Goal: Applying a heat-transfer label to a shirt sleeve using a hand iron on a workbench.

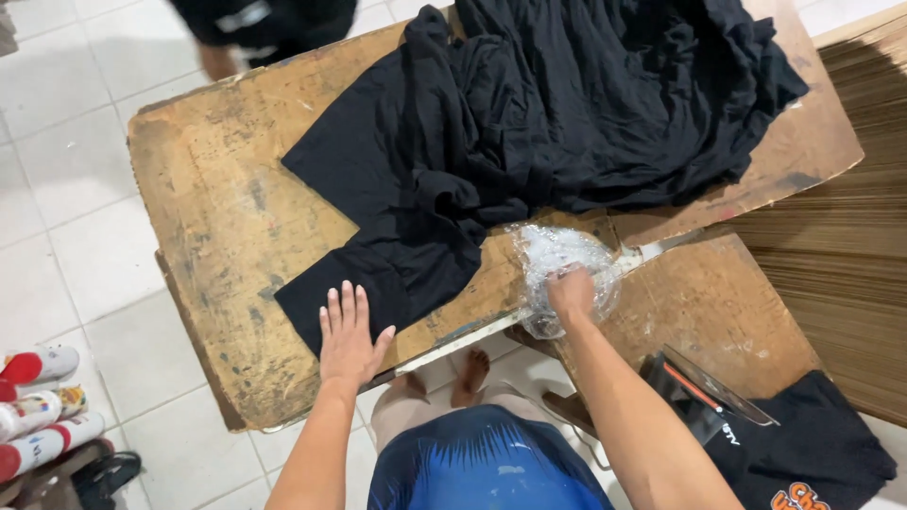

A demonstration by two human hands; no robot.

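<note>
Right hand closed on plastic wrap; left hand flat on black cloth.

Right hand (572, 291): grip closed into crumpled clear plastic wrap (557, 260), which lies near the middle of the worn wooden tabletop (217, 217), touching the cloth's near edge. Left hand (348, 332): open, fingers spread, palm pressing the near-left corner of the black cloth (529, 113). The cloth spreads far and right, bunched in folds. A second black garment (822, 453) lies near right.

One head-worn camera looks steeply down from close above. The wooden table (217, 217) fills the frame's middle; tiled floor (66, 189) shows at left.
</note>
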